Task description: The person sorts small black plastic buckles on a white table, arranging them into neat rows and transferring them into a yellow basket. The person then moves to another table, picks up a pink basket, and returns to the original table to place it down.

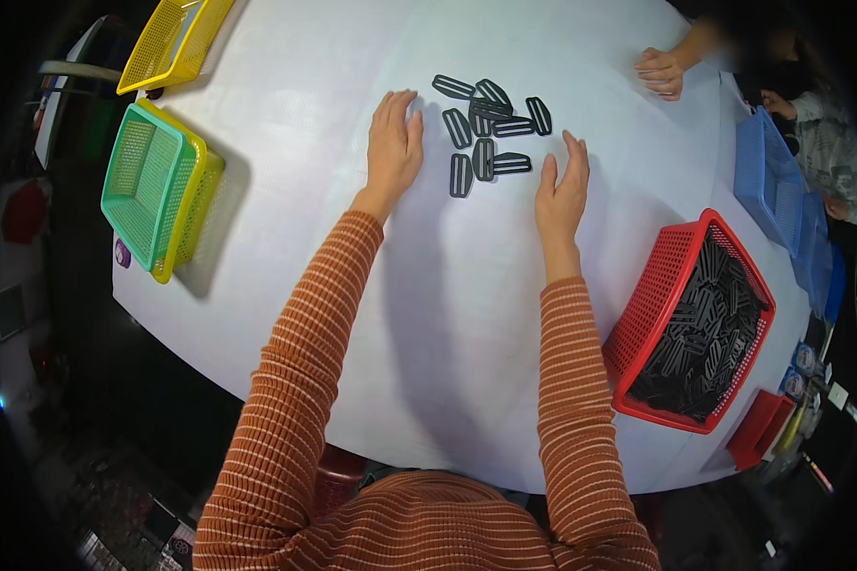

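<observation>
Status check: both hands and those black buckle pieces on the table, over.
Left hand and right hand open, flat on white table, holding nothing. Black slide buckles loose between them, untouched. Nothing between hands and pile; red basket of more buckles right.

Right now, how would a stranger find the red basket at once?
Start at the white table and go toward the person's right hand. The red basket sits below it at the table edge. Unlike the blue baskets beyond, it is full of black buckles.
</observation>
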Available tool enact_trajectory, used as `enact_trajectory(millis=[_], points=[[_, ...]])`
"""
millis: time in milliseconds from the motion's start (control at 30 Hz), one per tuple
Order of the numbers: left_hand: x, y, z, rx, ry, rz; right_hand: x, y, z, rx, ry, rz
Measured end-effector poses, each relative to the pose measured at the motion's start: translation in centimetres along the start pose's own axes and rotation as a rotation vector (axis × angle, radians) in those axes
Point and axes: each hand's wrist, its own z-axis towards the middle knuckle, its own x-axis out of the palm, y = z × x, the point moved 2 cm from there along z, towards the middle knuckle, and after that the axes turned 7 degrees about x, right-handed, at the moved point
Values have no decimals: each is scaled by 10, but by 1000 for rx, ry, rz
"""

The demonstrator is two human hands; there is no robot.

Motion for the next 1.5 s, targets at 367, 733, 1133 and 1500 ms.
enact_trajectory(millis=[367, 733, 1133, 1500], points=[[50, -20, -4, 281, 311, 68, 58, 3, 12, -289, 211, -135], [-72, -88, -205, -151, 159, -135, -84, -20, -183, 6, 140, 92], [-101, -64, -250, -121, 164, 128, -91, -14, -195, 258, 69, -69], [-103, -64, -250, -81, 206, 144, -79, -5, -193, 177, 61, -310]])
